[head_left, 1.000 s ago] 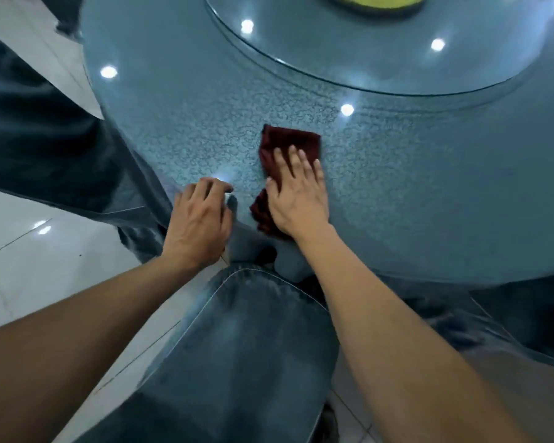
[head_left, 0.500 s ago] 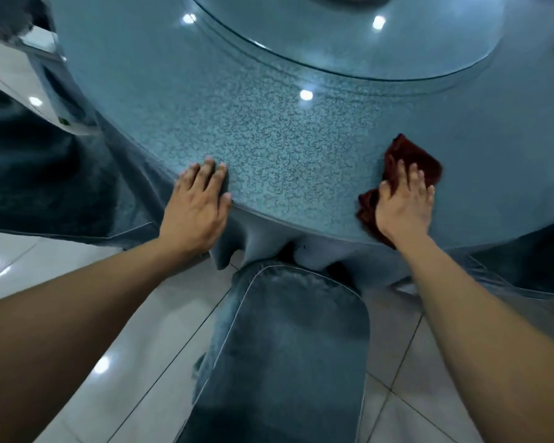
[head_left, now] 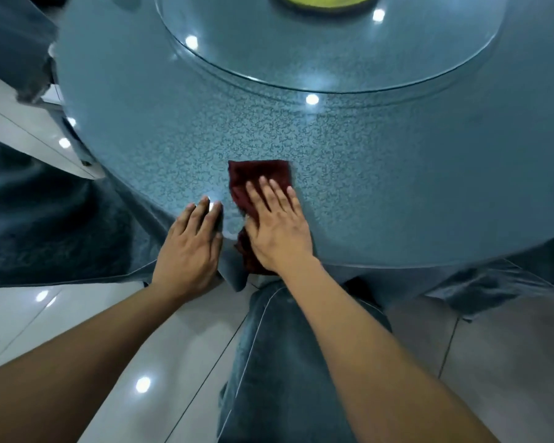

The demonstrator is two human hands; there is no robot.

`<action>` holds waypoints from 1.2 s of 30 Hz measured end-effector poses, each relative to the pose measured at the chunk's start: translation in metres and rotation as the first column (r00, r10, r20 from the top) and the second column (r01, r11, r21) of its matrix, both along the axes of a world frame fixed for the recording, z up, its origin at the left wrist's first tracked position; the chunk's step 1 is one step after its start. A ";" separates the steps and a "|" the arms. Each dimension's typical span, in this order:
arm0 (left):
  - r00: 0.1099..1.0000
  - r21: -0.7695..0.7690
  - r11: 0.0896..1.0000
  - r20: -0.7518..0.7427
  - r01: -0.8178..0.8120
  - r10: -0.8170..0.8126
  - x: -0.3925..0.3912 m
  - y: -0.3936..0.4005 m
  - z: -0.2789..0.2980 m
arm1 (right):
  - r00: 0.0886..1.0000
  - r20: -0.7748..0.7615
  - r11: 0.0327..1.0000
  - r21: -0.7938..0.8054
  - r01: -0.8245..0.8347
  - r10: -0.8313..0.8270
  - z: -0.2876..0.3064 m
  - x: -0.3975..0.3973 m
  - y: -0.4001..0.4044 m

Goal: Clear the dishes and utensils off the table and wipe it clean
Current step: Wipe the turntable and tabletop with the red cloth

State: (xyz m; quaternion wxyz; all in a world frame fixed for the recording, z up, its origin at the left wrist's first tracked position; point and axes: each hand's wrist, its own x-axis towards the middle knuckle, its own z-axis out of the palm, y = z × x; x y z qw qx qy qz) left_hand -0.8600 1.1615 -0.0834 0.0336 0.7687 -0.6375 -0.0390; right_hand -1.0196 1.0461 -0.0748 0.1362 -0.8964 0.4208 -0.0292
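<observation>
The near part of the round table (head_left: 381, 187) showed no dishes, so clearing looked done here and wiping was underway; a yellow-green object (head_left: 323, 0) sat beyond the glass turntable (head_left: 333, 49). The right hand (head_left: 277, 225) pressed flat, fingers straight, on the maroon cloth (head_left: 256, 174) at the table's near edge. The left hand (head_left: 191, 247) rested flat just beside it, holding nothing.

From here I see the right hand (head_left: 277, 230) covering the near half of the cloth (head_left: 259, 183), the top edge cutting off a yellow-green thing (head_left: 322, 0), perhaps a dish, and the blurred chair (head_left: 20, 59) at far left.
</observation>
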 end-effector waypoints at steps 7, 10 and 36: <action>0.990 -0.127 0.984 -0.067 -0.129 0.121 0.006 -0.017 0.017 | 0.830 -0.078 0.833 -0.077 0.547 -0.552 -0.002 -0.122 -0.137; 0.995 -0.174 0.980 -0.059 -0.092 0.083 0.033 -0.039 0.014 | 0.775 -0.059 0.777 -0.082 0.624 -0.629 -0.001 -0.077 -0.125; 0.974 -0.216 0.963 -0.194 -0.160 0.118 0.221 -0.109 0.001 | 0.951 -0.031 0.946 -0.116 0.304 -0.309 0.001 0.216 -0.119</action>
